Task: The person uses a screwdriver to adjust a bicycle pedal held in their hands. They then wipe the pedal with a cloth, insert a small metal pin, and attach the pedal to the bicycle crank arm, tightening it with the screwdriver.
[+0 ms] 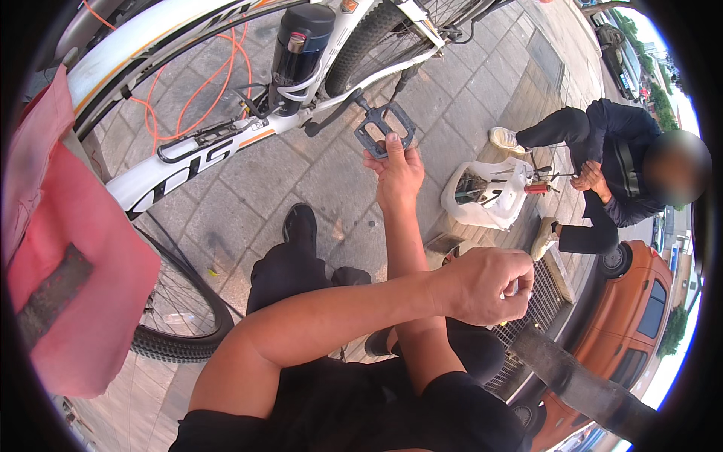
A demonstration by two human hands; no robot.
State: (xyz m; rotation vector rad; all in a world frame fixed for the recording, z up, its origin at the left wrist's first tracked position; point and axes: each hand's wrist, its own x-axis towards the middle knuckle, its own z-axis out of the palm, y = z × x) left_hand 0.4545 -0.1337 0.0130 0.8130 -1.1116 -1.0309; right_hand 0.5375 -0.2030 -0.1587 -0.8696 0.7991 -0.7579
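My right hand [398, 173] grips the black bicycle pedal [372, 120] with thumb and fingers at its lower end. My left arm crosses over my right forearm. At its end my left hand [486, 282] is curled closed at the right, away from the pedal, and what it may hold is hidden. The white bicycle frame [181, 163] runs diagonally across the upper left, carrying a black bottle [295, 56] in a holder beside the crank. An orange cord [154, 113] lies looped behind the frame.
A seated person [617, 151] in dark clothes works at the right by a white plastic container [482, 196] with tools. A dark metal bar [572, 377] crosses lower right over a metal grate [542, 309]. Pink cloth [90, 301] hangs left. An orange car [640, 324] stands beyond the pavement [452, 90].
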